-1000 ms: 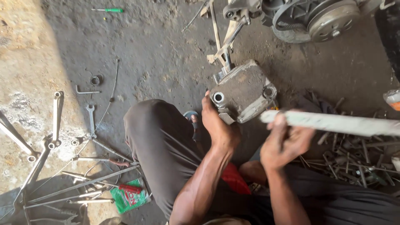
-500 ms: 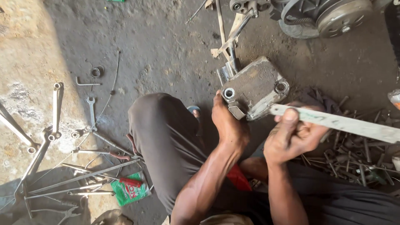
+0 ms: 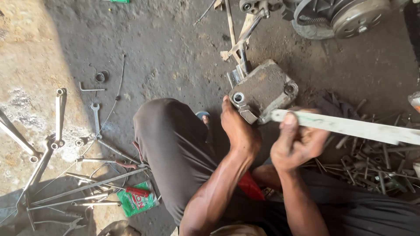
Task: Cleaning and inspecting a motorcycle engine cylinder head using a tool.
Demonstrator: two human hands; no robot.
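A grey cast-metal engine part (image 3: 262, 89) lies on the dirt floor in front of me. My left hand (image 3: 238, 126) presses against its near left corner, thumb by a round bore. My right hand (image 3: 297, 142) is closed around a long flat pale metal bar (image 3: 350, 126) that runs off to the right; the bar's left tip sits against the near edge of the part. My knee in dark trousers (image 3: 175, 140) is just left of both hands.
Spanners and long rods (image 3: 78, 144) lie scattered at the left, with a green packet (image 3: 138, 203) near my leg. A heap of bolts and rods (image 3: 372, 161) sits at the right. A wheel assembly (image 3: 345, 15) and frame pieces (image 3: 238, 39) are at the top.
The bar's tip has come left and down until it meets the engine part. My left hand stays on the part. The view has shifted slightly.
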